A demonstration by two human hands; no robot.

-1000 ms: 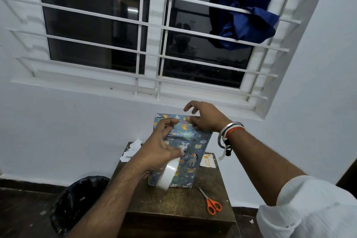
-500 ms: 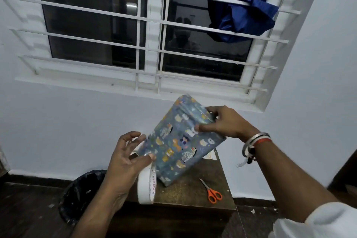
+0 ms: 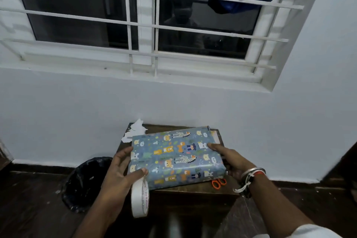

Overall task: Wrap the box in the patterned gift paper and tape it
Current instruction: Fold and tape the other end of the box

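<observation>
Grip at both ends of a flat rectangular wrapped box (image 3: 176, 157) in blue animal-print gift paper, laid across a small dark wooden table (image 3: 193, 192).

Nearest, a white roll of tape (image 3: 140, 198) hangs under the left hand (image 3: 119, 177), apparently looped over the thumb, probably to keep the next strip within reach. That thumb presses the top of the box's near-left corner and the fingers spread up its left end, pinching it. The right hand (image 3: 229, 160) lies nearly straight-fingered over the right top, palm to the end and thumb hidden, likely steadying the box for a check of the seams. Orange-handled scissors (image 3: 219, 182) peek out by the near-right corner. Farther off, torn white paper scraps (image 3: 136, 131) sit at the table's back-left corner.
</observation>
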